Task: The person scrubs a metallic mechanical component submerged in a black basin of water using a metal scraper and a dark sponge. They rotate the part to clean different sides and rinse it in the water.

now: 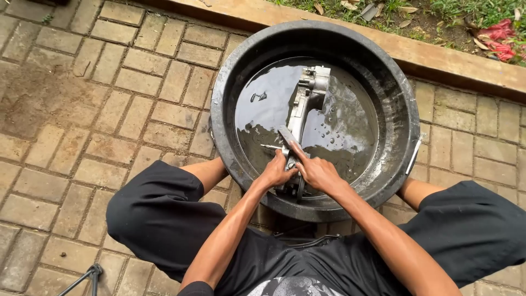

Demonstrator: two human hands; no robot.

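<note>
- A person is squatting over a round black basin (383,87) that is standing on a brick pavement (109,109); the basin is holding dark, oily liquid (268,104).
- A long grey metal engine part (307,98) is lying in the basin, and its long axis is running from the near rim, just under the hands, away toward the far side, tilting a little to the right.
- The left hand (276,171) is closing around the near end of the part, fingers curled, and it seems to be gripping it firmly.
- The right hand (318,172) is pinching a flat grey tool, perhaps a brush or scraper (286,134), and is pressing it onto the part just beyond the left hand.
- Both hands are touching each other over the near end; the far end of the part is lying well apart from them, straight ahead.
- A thin metal rod (269,147) is sticking out to the left beside the tool.
- A concrete curb (438,57) and grass are lying behind the basin.
</note>
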